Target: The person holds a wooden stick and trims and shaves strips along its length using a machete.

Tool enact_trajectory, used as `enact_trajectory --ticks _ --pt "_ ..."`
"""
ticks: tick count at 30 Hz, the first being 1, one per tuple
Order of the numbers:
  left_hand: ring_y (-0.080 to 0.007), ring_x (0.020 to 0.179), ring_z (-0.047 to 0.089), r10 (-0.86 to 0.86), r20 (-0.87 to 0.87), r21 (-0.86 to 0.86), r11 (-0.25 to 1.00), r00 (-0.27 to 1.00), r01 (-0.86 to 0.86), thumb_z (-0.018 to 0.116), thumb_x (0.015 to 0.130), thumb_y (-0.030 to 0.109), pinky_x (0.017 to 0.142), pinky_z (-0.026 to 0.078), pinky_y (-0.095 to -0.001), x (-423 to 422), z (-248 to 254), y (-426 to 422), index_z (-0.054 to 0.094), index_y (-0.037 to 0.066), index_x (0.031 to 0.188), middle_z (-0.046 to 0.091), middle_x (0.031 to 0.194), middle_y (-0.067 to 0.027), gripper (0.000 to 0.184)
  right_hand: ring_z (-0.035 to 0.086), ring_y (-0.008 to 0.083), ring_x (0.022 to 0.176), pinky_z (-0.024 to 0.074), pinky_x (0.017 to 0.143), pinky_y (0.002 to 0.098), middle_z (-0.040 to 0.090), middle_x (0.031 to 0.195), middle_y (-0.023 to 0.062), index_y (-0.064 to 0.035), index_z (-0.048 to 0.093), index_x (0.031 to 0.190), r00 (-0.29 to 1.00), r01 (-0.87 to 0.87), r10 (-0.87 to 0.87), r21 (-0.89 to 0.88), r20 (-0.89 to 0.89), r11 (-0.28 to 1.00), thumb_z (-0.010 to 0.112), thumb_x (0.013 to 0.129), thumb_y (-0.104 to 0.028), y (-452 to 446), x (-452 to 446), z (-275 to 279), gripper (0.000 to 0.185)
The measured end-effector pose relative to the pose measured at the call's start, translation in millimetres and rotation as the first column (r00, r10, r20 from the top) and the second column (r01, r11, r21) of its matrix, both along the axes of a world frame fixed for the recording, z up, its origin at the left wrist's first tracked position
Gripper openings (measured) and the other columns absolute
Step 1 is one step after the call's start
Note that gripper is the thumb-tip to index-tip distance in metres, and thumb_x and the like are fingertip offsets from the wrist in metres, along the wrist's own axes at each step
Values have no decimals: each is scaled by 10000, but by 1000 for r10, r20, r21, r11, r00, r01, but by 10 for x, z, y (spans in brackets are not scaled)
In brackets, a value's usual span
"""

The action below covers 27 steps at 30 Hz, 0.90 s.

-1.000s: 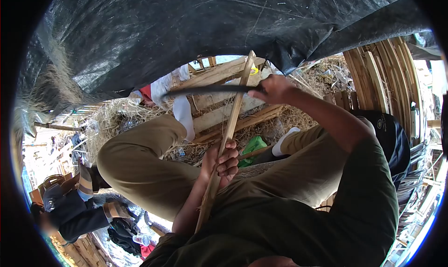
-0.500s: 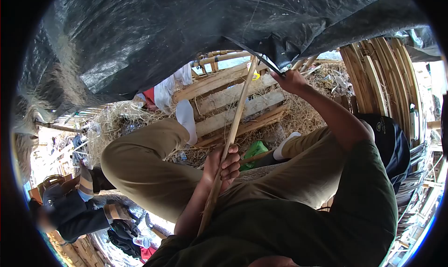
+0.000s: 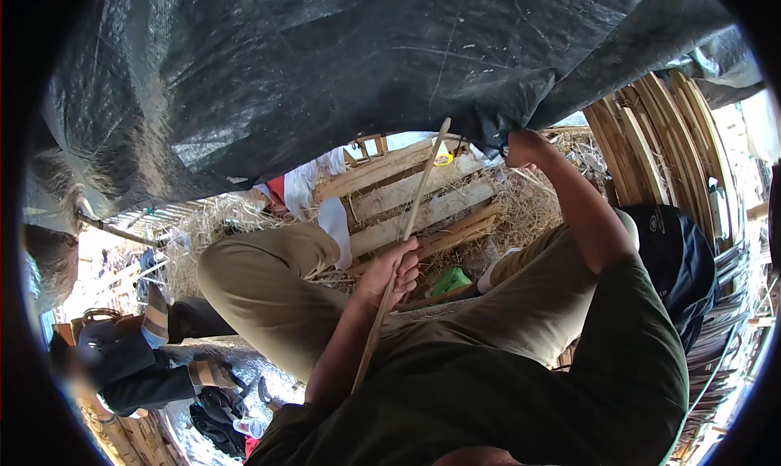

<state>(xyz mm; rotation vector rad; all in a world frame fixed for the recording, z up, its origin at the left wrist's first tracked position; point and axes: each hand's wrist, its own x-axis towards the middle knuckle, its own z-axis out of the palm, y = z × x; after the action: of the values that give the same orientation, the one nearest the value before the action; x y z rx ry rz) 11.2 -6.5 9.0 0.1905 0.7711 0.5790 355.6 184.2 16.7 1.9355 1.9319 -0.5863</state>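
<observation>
My left hand point(image 3: 390, 275) is closed round a long, thin wooden stick point(image 3: 423, 181). The stick slants up from beside my forearm, and its pale, narrowed tip points away from me. My right hand point(image 3: 529, 150), out ahead and to the right, is closed in a fist beside the hanging black sheet point(image 3: 325, 67). A dark, narrow thing like a knife blade point(image 3: 480, 148) shows at its left; against the sheet I cannot make out its shape. The stick's tip and this fist are apart.
The sheet hangs low in front. Wooden slats point(image 3: 423, 201) and straw lie past my legs. Split timber point(image 3: 643, 140) and a black bag point(image 3: 671, 246) stand at the right. Another person's legs point(image 3: 146, 389) are at the lower left, near a clear plastic cup point(image 3: 248, 426).
My right hand has moved a little right and down, away from the stick. The stick's tip has dropped slightly, still in my left hand. The view has shifted a little.
</observation>
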Motion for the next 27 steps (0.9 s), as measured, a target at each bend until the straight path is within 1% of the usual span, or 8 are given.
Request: enact_trajectory --ticks 4,5,9,12,17,20,24,27 --pt "-53 423 340 70 44 58 996 997 -73 538 992 205 382 281 -205 4 36 13 539 107 958 368 557 69 104 699 243 592 576 562 361 702 697 163 36 712 748 974 -139 165 -167 155 976 748 664 -164 -154 179 242 220" --pt "-53 433 354 81 48 58 995 996 -84 532 971 167 388 290 -207 11 72 12 544 90 988 387 577 66 80 711 225 650 577 610 362 725 743 137 -5 735 758 952 -204 228 -134 204 970 789 628 -176 -218 226 284 221" --pt "-48 443 368 82 18 139 987 996 -84 536 928 136 388 298 -211 66 251 -80 537 79 1053 402 602 62 136 710 218 781 563 695 356 748 843 68 -80 759 789 919 -205 291 -308 267 929 850 564 -197 -436 202 590 270" --pt "-43 442 368 67 -32 201 978 997 -59 528 931 132 380 305 -203 93 493 -188 530 82 1064 401 601 65 142 704 213 762 563 689 357 744 855 73 -70 753 807 939 -184 258 -301 229 936 851 579 -201 -497 273 641 281" --pt "-42 372 323 96 -100 281 958 990 -64 510 1028 350 314 266 -190 176 766 -335 523 92 1034 370 541 61 259 683 218 727 558 681 357 725 859 93 -28 728 836 992 -56 83 -258 97 965 812 638 -197 -680 398 898 274" --pt "-39 372 332 88 -102 323 945 991 -51 518 1024 357 314 272 -190 212 930 -416 525 95 1019 374 535 63 262 675 212 733 554 678 355 715 833 92 -29 726 833 998 -36 48 -260 38 965 809 640 -211 -709 586 837 277" --pt "-29 375 312 90 -126 394 919 988 -33 501 1030 381 330 249 -185 283 1089 -392 513 121 985 351 535 74 264 664 233 708 547 646 389 681 838 112 -13 678 869 989 -115 135 -274 55 955 821 696 -191 -728 823 751 286" --pt "-24 370 316 112 -156 430 902 981 -35 528 1017 385 321 251 -183 287 1141 -291 513 128 967 353 524 75 263 679 207 786 536 710 357 724 891 49 -93 740 852 975 -70 115 -227 192 971 837 643 -212 -788 878 740 259"
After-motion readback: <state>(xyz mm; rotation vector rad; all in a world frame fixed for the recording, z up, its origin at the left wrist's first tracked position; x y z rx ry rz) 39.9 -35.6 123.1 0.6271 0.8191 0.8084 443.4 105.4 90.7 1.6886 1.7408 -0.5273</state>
